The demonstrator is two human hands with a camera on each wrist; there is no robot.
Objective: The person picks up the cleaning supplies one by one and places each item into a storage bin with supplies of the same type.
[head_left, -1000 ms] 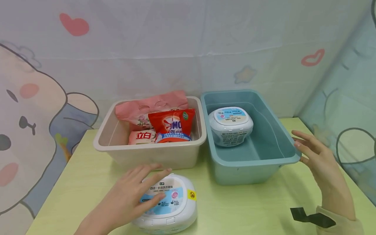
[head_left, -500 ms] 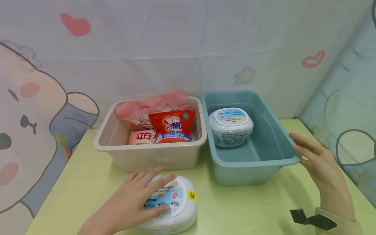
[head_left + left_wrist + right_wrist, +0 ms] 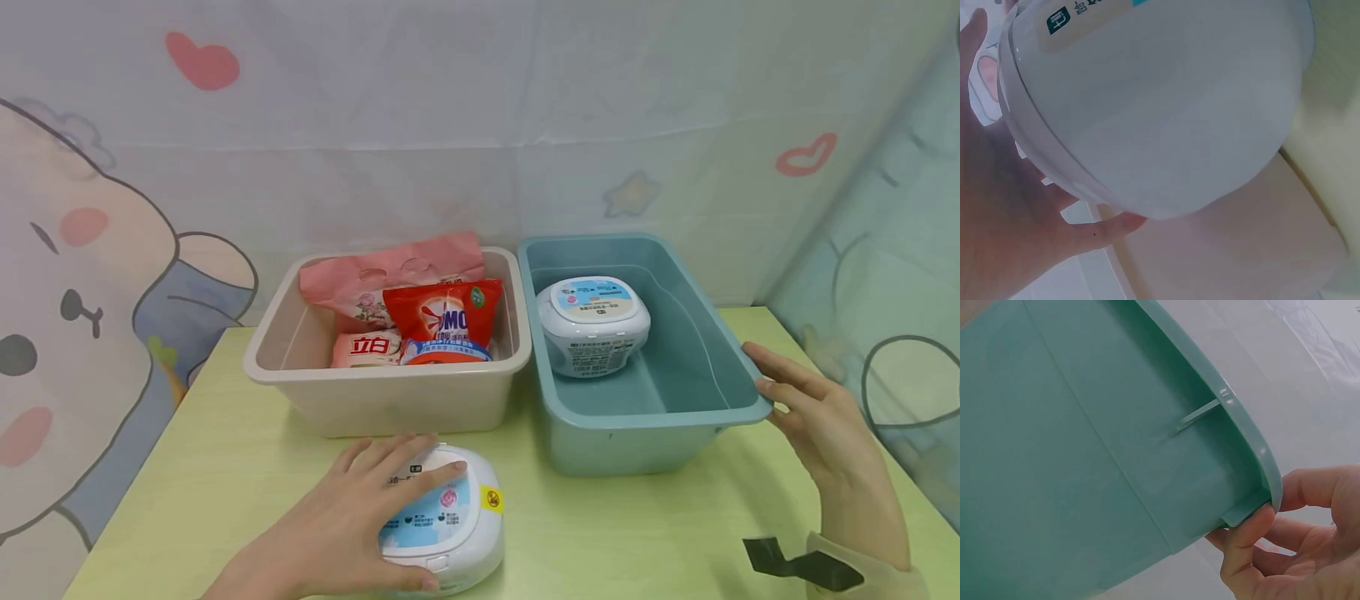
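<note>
A white laundry-pod tub with a blue label sits on the near table. My left hand spreads over its lid, fingers toward the far edge and thumb toward the front edge. In the left wrist view, one finger touches the tub's side, while another digit stands apart from it. My right hand pinches the near right rim corner of the teal bin; its fingers and thumb show around that corner in the right wrist view. Inside the teal bin stands a similar tub, against the left wall.
Left of the teal bin, a beige bin holds a pink bag, a red detergent bag and a pink-and-white pack. A printed curtain hangs behind the table.
My left hand has shifted right and spread wider over the near tub, its thumb moving down to the lid's front edge. My right hand stays at the bin's corner. The view turned slightly left.
</note>
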